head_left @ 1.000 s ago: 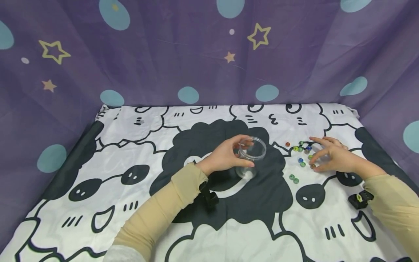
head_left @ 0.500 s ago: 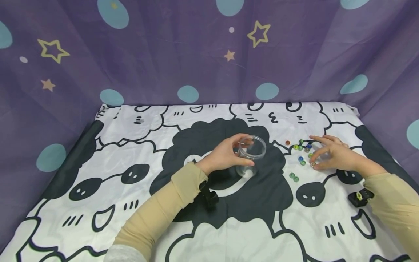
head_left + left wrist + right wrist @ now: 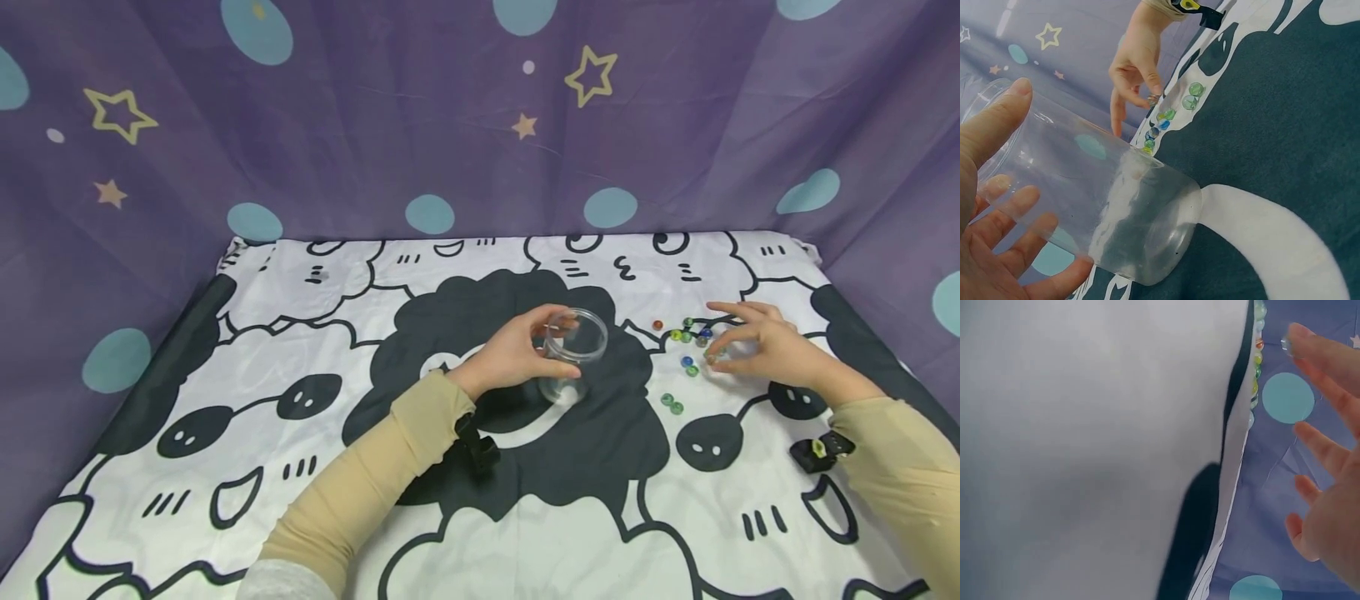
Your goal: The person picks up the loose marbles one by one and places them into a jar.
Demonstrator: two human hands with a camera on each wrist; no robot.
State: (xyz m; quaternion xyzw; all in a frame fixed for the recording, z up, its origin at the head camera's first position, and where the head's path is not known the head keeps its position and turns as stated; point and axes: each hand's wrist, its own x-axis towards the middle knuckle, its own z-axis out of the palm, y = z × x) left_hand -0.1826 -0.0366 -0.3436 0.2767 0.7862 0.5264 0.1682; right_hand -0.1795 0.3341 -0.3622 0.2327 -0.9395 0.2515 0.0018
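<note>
Raised slightly since half a second ago, the right hand (image 3: 771, 353) pinches a small translucent marble (image 3: 1154, 100) near loose multicoloured glass marbles (image 3: 686, 337); left of them, the left hand (image 3: 517, 354) grips an upright clear cylindrical jar (image 3: 1100, 184).

Pinched marble (image 3: 1285, 344) half hidden by fingertips (image 3: 1302, 339)

Toward the tabletop's (image 3: 480, 554) right edge, the right hand (image 3: 772, 352) masks much of its marble; the colour is unclear. Loose marbles (image 3: 687, 362) there are too small in the head view to show any pattern. The left hand's (image 3: 517, 354) thumb covers part of the jar's (image 3: 1141, 219) rim. The head view cuts off the tabletop's near edge.
</note>
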